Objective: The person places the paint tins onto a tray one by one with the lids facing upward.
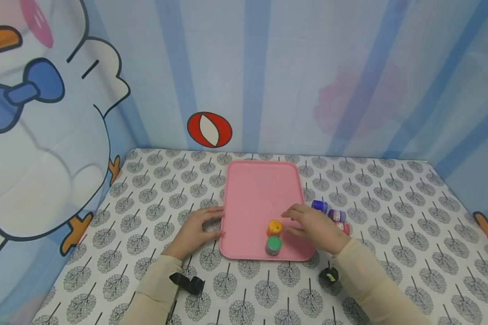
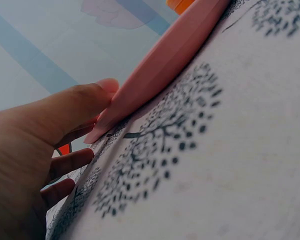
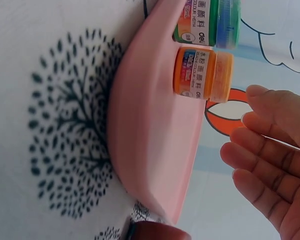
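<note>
On the pink tray (image 1: 260, 189) stand two small paint jars near its front edge, an orange paint jar (image 1: 274, 228) and a green paint jar (image 1: 273, 246). My right hand (image 1: 315, 225) hovers over the tray's right side, just beside the orange jar. In the right wrist view the right fingers are apart from the orange paint jar (image 3: 197, 75) and hold nothing. My left hand (image 1: 199, 229) is at the tray's left edge; in the left wrist view its thumb (image 2: 107, 86) touches the rim and the other fingers spread loosely.
Right of the tray, a blue paint jar (image 1: 319, 206), a purple paint jar (image 1: 336, 215) and a red paint jar (image 1: 343, 227) lie on the tree-patterned cloth (image 1: 390, 253). A printed curtain (image 1: 293, 81) rises behind the table.
</note>
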The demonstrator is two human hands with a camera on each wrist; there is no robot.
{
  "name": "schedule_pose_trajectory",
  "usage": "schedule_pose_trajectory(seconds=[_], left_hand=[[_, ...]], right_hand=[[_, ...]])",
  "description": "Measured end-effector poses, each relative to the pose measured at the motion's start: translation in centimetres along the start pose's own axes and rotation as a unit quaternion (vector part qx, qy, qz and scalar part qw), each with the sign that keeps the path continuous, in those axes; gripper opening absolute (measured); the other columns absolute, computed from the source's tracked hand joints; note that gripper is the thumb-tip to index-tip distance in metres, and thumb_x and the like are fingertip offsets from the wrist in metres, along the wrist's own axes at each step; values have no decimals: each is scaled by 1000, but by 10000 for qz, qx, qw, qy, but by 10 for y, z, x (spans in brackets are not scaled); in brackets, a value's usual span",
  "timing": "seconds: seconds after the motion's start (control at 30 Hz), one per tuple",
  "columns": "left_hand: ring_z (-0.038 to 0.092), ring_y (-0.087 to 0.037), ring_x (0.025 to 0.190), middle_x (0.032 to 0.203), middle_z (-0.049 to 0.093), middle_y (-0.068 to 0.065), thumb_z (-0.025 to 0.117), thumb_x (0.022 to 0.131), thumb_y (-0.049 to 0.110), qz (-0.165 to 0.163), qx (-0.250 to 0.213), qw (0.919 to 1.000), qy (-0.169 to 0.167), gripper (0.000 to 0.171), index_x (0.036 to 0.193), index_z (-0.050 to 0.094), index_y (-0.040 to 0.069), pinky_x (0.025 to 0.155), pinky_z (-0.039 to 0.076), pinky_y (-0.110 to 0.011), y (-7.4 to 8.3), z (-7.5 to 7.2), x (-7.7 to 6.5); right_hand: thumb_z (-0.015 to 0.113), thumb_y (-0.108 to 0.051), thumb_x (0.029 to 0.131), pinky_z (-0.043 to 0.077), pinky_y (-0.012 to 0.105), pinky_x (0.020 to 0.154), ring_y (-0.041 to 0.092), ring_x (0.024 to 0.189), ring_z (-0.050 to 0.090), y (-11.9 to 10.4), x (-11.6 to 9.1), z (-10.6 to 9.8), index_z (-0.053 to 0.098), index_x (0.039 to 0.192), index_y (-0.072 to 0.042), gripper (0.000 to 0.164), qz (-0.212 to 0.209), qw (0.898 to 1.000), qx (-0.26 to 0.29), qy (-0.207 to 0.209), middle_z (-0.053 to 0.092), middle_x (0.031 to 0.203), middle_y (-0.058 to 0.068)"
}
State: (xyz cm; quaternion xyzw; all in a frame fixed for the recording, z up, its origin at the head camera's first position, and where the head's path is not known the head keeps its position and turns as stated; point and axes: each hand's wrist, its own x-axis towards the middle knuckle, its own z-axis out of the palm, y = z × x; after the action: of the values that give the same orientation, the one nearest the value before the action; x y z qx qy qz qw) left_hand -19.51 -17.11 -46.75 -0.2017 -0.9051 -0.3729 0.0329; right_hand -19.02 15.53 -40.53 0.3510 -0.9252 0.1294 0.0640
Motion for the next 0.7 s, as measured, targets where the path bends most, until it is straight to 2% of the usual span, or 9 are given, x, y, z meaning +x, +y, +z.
schedule_pose_trajectory(seconds=[0.3, 0.7], left_hand=[[47, -29, 134, 143, 54, -2, 78, 77, 28, 21, 6, 10000, -5, 53, 126, 63, 14, 115, 29, -56, 0, 0, 0], [47, -30, 134, 142, 55, -3, 78, 77, 27, 101, 37, 9999, 26, 53, 126, 63, 12, 115, 31, -55, 0, 0, 1]], right_hand=[[70, -21, 86, 55, 40, 94, 25, 105, 65, 4, -4, -3, 66, 112, -4, 31, 127, 9999, -9, 102, 68, 111, 9], [69, -19, 87, 58, 38, 88, 24, 98, 67, 8, -9, -6, 67, 110, -3, 28, 268, 9996, -57, 56, 68, 109, 10]])
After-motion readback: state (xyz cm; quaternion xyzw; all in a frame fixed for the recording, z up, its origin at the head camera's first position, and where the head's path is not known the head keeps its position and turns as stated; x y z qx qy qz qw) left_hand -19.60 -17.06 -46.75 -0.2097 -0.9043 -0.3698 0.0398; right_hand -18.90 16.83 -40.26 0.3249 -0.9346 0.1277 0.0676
